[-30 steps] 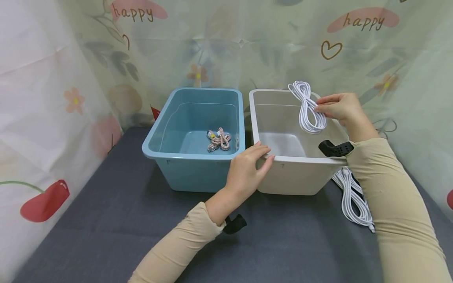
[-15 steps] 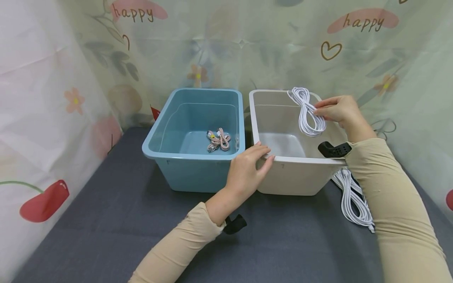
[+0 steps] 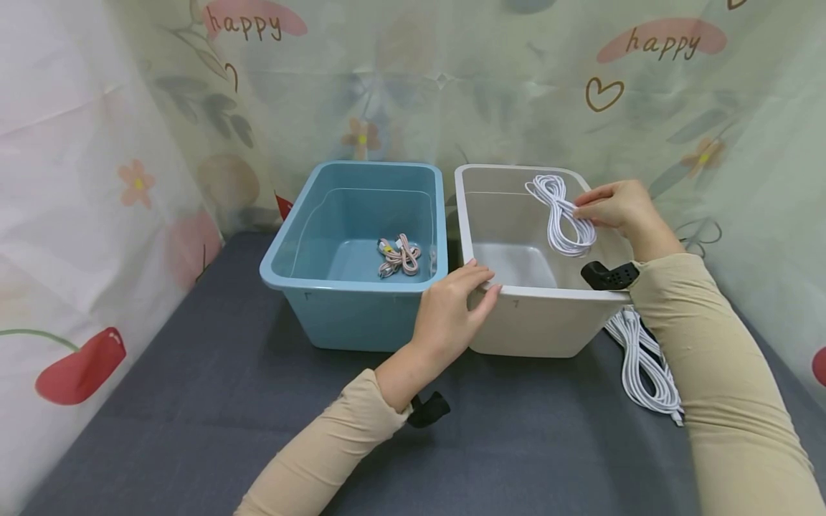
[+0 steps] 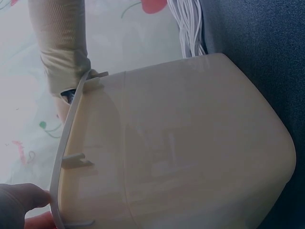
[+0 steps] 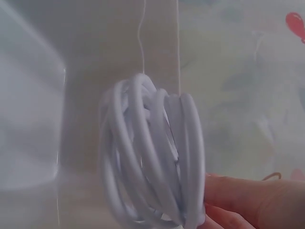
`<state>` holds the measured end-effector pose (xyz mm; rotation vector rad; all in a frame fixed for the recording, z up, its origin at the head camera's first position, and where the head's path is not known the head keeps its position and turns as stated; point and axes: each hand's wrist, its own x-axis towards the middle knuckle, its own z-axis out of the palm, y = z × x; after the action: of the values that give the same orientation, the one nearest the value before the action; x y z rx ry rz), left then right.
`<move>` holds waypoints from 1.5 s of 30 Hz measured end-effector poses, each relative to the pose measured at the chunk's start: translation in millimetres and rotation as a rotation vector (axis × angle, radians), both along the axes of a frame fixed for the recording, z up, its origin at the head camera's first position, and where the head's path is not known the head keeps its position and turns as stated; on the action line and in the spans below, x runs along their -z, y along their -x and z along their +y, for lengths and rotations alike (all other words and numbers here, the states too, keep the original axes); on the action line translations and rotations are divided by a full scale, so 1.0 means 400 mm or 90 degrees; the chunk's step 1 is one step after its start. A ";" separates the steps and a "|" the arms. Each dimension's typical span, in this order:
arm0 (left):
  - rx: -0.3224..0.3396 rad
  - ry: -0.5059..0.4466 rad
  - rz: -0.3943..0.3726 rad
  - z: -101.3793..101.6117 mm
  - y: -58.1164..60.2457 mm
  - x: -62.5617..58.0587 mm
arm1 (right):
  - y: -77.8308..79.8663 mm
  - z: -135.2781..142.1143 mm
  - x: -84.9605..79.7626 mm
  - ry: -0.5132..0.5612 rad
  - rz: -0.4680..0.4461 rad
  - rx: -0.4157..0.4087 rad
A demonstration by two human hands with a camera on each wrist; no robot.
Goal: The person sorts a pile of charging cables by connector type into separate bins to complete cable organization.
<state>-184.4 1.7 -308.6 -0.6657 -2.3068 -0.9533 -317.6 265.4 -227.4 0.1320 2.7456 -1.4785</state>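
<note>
Held by my right hand is a coiled white cable, its fingertips and thumb pinching the bundle's right side. The bundle hangs over the opening of the beige bin. In the right wrist view the cable's loops fill the middle, with fingers at lower right. My left hand rests at the bin's front left corner, fingers over the rim and thumb near its front edge. The left wrist view shows the bin's outer wall and part of the hand at the rim.
A blue bin stands to the left, with pinkish bundled cables on its floor. Another coiled white cable lies on the dark tablecloth right of the beige bin, partly behind my right sleeve. A printed curtain hangs behind.
My right hand has lowered a little with the coiled white cable, which now sits lower against the beige bin's opening. The left hand stays at the rim.
</note>
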 end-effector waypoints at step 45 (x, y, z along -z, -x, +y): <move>-0.002 0.005 -0.008 0.000 0.000 -0.001 | -0.155 0.113 -0.029 0.340 0.021 -0.076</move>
<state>-184.5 1.8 -308.4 -0.6602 -2.3222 -0.9498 -255.8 310.6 -215.7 -0.0671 2.2275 -2.1149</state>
